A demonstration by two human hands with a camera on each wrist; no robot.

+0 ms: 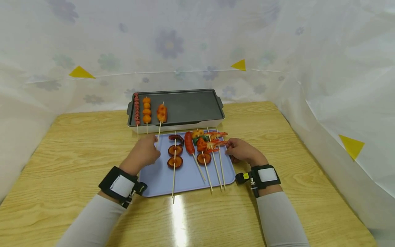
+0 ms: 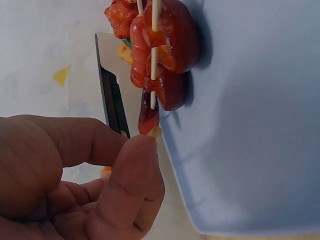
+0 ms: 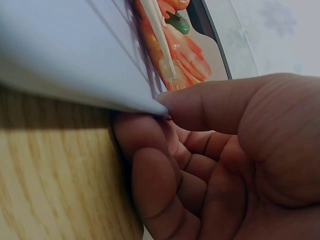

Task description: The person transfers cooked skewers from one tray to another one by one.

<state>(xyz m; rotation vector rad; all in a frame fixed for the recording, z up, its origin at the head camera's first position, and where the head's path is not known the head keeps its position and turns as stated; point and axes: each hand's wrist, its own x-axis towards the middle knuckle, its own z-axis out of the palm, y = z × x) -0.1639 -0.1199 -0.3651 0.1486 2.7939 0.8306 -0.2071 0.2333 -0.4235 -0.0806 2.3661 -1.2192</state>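
Observation:
Between thumb and fingers, my left hand [image 1: 142, 154] pinches the stick of a skewer with a browned orange piece [image 1: 162, 113], whose food end lies over the grill pan [image 1: 191, 104]. The stick's tip shows at the fingertips in the left wrist view. My right hand [image 1: 245, 151] grips the right rim of the light blue tray [image 1: 157, 181], thumb on top and fingers beneath. On the tray lie a skewer of mushroom slices and a tentacle [image 1: 175, 150], a sausage skewer [image 1: 189, 142], a mixed skewer [image 1: 203, 157] and shrimp skewers [image 1: 216, 142].
At the pan's left side lie a thin red skewer [image 1: 137, 109] and a skewer of orange balls [image 1: 146, 110]. The pan stands behind the tray on the wooden table [image 1: 77, 144]. A white patterned sheet [image 1: 197, 41] hangs behind.

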